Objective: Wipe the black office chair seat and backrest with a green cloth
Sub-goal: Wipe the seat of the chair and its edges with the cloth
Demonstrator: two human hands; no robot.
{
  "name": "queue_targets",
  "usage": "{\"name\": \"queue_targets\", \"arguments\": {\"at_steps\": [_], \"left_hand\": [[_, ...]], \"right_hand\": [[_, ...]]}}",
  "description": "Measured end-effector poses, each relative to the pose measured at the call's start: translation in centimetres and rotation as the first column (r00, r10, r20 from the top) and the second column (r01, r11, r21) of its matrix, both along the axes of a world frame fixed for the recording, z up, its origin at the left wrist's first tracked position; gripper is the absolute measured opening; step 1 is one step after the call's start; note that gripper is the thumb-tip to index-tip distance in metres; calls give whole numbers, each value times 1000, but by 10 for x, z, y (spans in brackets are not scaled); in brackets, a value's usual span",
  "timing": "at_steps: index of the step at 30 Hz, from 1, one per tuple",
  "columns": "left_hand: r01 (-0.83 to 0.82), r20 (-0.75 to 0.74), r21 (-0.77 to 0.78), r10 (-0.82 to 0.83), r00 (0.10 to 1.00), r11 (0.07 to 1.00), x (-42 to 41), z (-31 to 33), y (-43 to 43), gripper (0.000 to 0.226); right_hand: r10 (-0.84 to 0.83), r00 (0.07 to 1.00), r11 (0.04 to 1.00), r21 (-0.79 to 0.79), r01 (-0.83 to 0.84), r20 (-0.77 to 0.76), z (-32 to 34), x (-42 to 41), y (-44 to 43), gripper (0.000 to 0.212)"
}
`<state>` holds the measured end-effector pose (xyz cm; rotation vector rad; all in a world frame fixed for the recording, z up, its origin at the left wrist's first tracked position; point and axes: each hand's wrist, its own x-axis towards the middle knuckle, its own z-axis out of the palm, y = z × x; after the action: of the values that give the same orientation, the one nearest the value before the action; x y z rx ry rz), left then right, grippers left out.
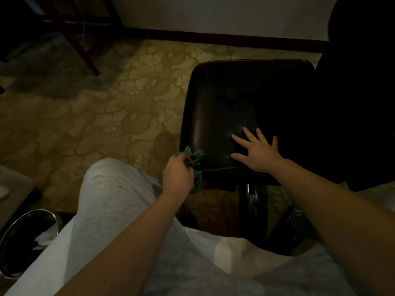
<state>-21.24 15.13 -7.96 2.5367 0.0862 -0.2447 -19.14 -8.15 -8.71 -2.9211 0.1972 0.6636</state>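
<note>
chair seat fills the middle right of the view, black and faintly glossy, standing on a patterned carpet with its backrest rising as a dark mass at the far right, too dim to read any detail. a metal bin with some white paper in it sits low on the left, well apart from the chair. of the hands, the right hand lies flat on the near part of the seat, fingers straight and spread, pressing down as if to steady the chair. the left hand has its fingers curled round the cloth, a bunched green wad touching the seat's near left corner, with part of it hanging below the edge. as for progress, the pictures give no clear wet streak or clean patch to say how much of the seat has been covered; the cloth is only at one corner, so most of the seat top looks left to do, and the backrest seems untouched, though the dark there makes that a guess.
</note>
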Motion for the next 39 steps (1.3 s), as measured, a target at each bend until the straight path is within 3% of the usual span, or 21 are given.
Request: {"name": "queue_targets", "arguments": {"at_steps": [5, 14, 18, 20, 23, 33, 39], "left_hand": [[61, 66, -47, -58, 996, 997, -12, 5, -24, 28], [2, -25, -65, -3, 1000, 998, 8, 3, -2, 30], [11, -6, -45, -11, 1000, 999, 6, 4, -4, 30], [31, 25, -33, -30, 999, 999, 1, 4, -9, 29], [66, 60, -15, -65, 996, 998, -6, 4, -20, 28], [218, 14, 11, -218, 976, 976, -6, 13, -35, 29], [216, 5, 43, -216, 976, 976, 2, 19, -27, 29]], "right_hand": [[-10, 1000, 1000, -12, 10, 5, -5, 0, 1, 69], [90, 995, 993, 67, -93, 43, 8, -13, -18, 62], [-83, 973, 984, 175, 45, 216, 3, -31, -36, 56], [-114, 963, 988, 129, 84, 246, -4, -36, -34, 56], [-117, 967, 993, 40, 110, 225, -8, -36, -28, 52], [-132, 983, 990, 70, 124, 128, 4, -31, -34, 54], [-69, 989, 997, 34, 65, 128, 10, -32, -35, 56]]}}
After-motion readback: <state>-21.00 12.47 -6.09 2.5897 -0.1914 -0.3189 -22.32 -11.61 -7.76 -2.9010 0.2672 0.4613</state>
